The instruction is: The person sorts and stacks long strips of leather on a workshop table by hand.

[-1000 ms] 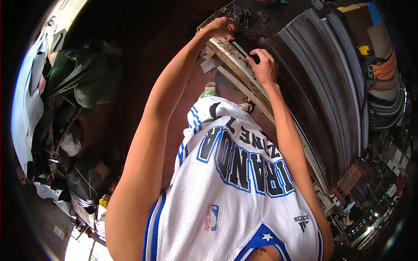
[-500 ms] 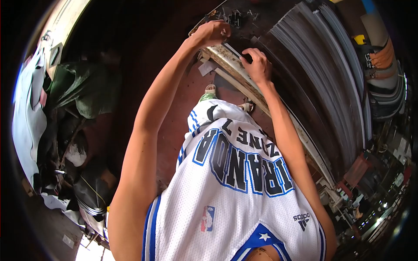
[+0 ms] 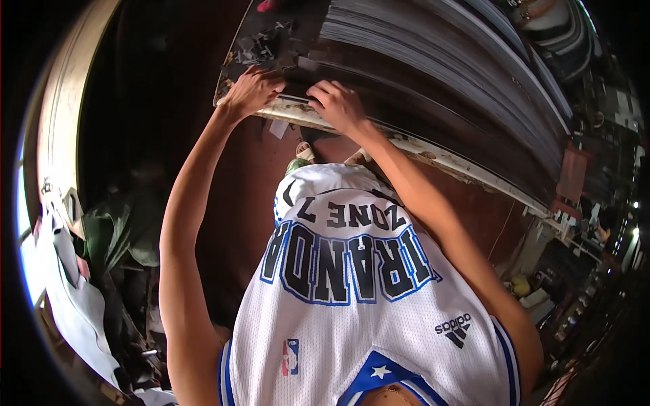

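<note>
At the bench's near edge, my left hand [image 3: 256, 92] is closed with its fingers curled down; what lies inside them is hidden. Just to its right, my right hand [image 3: 337, 107] is held low over the same edge, fingers bent and thumb a little apart from them. A thin strip with a pale edge [image 3: 295, 100] runs between the two hands along the bench edge, reaching close to the right thumb. Beyond my left hand lies a heap of small dark offcuts [image 3: 263, 49].
Long, thin dark and grey strips [image 3: 433, 44] cover the bench to the right. Its worn pale front edge [image 3: 440, 150] runs diagonally past my body. A reddish metal part [image 3: 574, 169] stands at the bench's right end. Cloth [image 3: 71, 291] hangs at the left.
The view has turned, so the bench lies more level across the top. Both hands have come lower onto the bench edge, and the right fingers are bent closer to the strip.
</note>
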### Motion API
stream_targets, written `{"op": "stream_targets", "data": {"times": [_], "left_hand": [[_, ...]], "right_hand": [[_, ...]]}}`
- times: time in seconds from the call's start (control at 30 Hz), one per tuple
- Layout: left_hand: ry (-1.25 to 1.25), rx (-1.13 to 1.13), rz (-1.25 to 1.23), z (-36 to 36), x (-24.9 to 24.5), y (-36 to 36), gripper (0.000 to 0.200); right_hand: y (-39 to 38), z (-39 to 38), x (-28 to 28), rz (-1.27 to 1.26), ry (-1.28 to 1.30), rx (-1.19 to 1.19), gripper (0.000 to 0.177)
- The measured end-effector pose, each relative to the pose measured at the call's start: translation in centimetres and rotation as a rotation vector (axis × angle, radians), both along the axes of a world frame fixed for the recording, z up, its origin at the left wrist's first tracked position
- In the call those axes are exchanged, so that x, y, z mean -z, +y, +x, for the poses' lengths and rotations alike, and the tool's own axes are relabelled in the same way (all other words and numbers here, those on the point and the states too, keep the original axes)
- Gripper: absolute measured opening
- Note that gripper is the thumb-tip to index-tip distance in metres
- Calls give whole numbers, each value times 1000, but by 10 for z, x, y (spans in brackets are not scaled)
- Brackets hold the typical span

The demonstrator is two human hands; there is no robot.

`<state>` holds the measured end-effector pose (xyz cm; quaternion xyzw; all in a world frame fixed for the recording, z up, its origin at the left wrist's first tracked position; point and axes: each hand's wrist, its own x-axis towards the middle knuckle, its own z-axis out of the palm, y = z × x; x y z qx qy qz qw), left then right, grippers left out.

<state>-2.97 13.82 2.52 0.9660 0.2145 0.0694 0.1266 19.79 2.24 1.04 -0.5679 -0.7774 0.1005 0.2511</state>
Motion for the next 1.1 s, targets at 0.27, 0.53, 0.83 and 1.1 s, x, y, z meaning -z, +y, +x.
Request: {"op": "stream_targets", "data": {"times": [0.27, 0.53, 0.83, 1.1], "left_hand": [[39, -21, -67, -15, -7, -1, 19], [85, -43, -107, -29, -15, -4, 17], [13, -36, -81, -53, -6, 3, 15], [153, -60, -14, -111, -24, 6, 13]], "right_hand": [[-51, 55, 0, 6, -4, 62, 17], [-74, 78, -2, 38, -30, 70, 14], [-103, 104, 13, 32, -56, 81, 17], [-140, 125, 0, 16, -42, 85, 14]]}}
